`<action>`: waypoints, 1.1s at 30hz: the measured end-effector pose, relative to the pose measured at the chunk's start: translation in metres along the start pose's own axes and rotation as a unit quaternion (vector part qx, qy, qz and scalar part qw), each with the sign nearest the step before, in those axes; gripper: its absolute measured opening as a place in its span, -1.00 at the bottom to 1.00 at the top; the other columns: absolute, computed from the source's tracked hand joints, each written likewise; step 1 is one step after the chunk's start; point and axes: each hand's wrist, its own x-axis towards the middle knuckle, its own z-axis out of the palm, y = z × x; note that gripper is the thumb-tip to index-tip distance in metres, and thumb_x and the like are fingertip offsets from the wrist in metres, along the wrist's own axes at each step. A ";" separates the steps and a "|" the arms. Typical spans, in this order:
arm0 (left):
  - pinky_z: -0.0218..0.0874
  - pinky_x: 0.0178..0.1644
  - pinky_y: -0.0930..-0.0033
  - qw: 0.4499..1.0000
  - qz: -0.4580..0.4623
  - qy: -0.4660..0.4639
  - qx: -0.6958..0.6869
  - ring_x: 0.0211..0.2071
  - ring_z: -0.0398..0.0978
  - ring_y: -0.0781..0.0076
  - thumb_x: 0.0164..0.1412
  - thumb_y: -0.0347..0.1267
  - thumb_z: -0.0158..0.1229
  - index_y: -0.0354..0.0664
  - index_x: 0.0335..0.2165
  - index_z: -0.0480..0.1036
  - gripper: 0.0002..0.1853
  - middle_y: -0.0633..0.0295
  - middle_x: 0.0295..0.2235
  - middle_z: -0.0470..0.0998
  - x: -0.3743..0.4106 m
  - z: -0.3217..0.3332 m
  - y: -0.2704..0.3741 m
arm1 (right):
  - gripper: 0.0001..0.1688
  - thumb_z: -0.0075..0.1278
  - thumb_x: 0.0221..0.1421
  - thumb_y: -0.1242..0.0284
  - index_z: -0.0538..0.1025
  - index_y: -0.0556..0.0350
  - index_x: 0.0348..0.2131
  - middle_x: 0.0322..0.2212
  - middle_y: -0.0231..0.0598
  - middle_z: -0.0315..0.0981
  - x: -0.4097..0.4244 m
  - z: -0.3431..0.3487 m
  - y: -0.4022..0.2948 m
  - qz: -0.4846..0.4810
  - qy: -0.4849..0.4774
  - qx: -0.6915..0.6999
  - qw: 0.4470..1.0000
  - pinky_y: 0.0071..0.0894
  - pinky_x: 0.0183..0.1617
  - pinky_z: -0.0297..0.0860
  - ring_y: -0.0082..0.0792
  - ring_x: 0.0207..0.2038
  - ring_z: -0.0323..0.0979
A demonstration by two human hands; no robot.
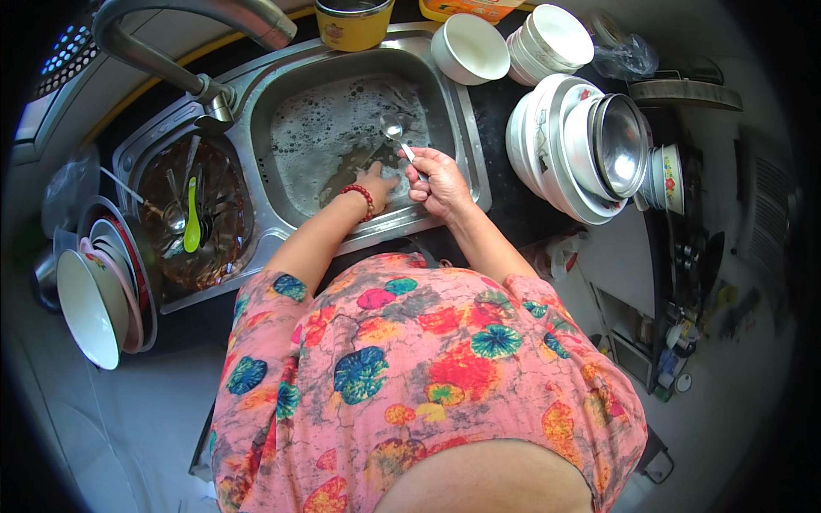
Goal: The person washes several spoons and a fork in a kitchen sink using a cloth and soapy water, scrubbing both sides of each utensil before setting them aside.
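My right hand [444,183] holds a metal spoon [392,127] by its handle above the larger sink basin, with the bowl of the spoon pointing up and away from me. Beside it, my left hand [381,187], with a red bead bracelet on the wrist, dips into the water. Foam and cloudy water partly hide its fingers, so I cannot make out whether they grip anything. Soapy water [308,134] with bubbles fills the stainless steel basin [262,157].
The left basin holds a green spoon [192,221] and other utensils; stacked basins [90,311] lean beside it. A faucet [215,102] arches over the sink. At the right stand a white bowl [471,50], stacked bowls [561,38] and large dishes [535,151]. A yellow container [355,29] sits behind.
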 end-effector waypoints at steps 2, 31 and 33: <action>0.11 -0.04 0.16 0.997 -0.024 -0.069 -0.011 -0.15 0.20 -0.15 -0.09 -0.46 -0.01 -0.13 -0.29 0.37 -0.73 -0.04 -0.08 0.12 0.005 -0.017 0.001 | -0.79 -0.26 -0.04 0.59 0.32 0.18 -0.31 -0.72 -0.38 0.21 -0.005 -0.003 0.000 -0.013 0.000 0.004 1.000 -0.71 -0.76 -0.06 -0.70 -0.80 -0.05; 0.18 -0.57 0.48 0.741 -0.161 0.196 -0.622 -0.59 0.31 0.56 -0.18 -0.30 0.28 -0.14 -0.37 0.27 -0.61 0.34 -0.53 0.34 -0.031 -0.076 0.011 | -0.62 -0.28 -0.13 0.56 0.36 0.44 -0.26 -0.47 -0.21 0.38 -0.009 0.011 0.052 -0.271 0.051 -0.444 0.853 -0.56 -0.29 0.25 -0.51 -0.38 0.31; 0.20 -0.54 0.46 0.792 -0.138 0.267 -0.531 -0.54 0.34 0.51 -0.23 -0.26 0.31 -0.19 -0.26 0.28 -0.47 0.25 -0.47 0.33 -0.025 -0.073 0.005 | -0.63 -0.27 -0.08 0.54 0.34 0.45 -0.24 -0.42 -0.18 0.39 -0.004 0.007 0.058 -0.319 0.062 -0.438 0.838 -0.55 -0.26 0.25 -0.50 -0.36 0.31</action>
